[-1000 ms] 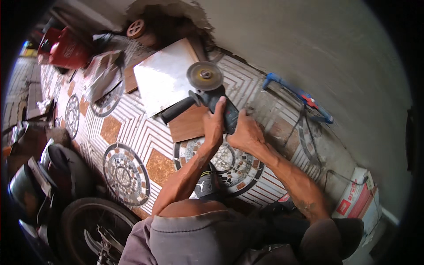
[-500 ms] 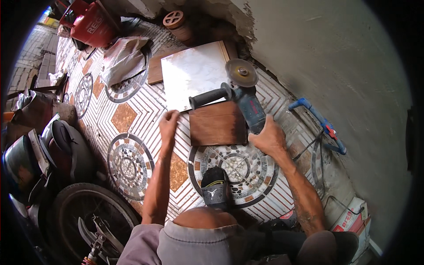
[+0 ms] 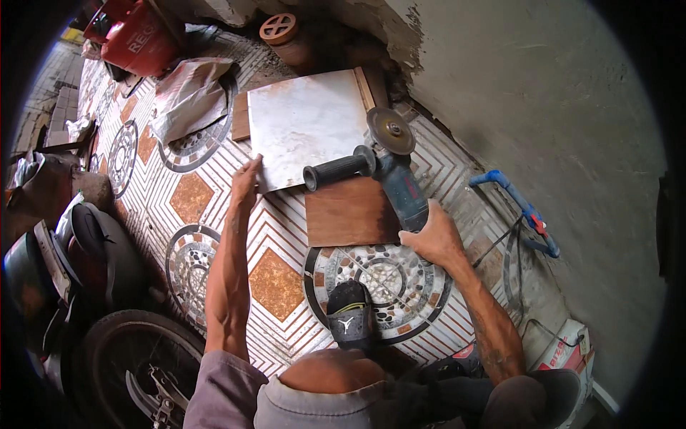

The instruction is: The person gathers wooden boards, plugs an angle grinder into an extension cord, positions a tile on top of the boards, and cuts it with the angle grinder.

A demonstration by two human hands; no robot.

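Note:
My right hand (image 3: 434, 236) is wrapped round the body of a blue-green angle grinder (image 3: 401, 189). Its cutting disc points away from me, and its black side handle sticks out to the left over the near edge of a pale marbled tile (image 3: 307, 129). At the tile's near left corner, my left hand (image 3: 246, 182) grips the edge, fingers closed against it. The tile's near edge lies close to a brown wooden-looking piece (image 3: 350, 214) on the floor. Another brown piece (image 3: 241, 118) shows from under the tile's left side.
A grey wall (image 3: 543, 129) rises on the right, with a blue pipe frame (image 3: 514, 200) and a cable near it. A wheel (image 3: 143, 365) and helmets (image 3: 100, 250) stand at left. Farther off are a crumpled sack (image 3: 189, 96), a red gas cylinder (image 3: 143, 43) and a capped pipe (image 3: 286, 39).
My left hand has moved left and slightly farther away along the tile's edge. The tile's near left corner has shifted left. The grinder stays in my right hand, slightly lower in view.

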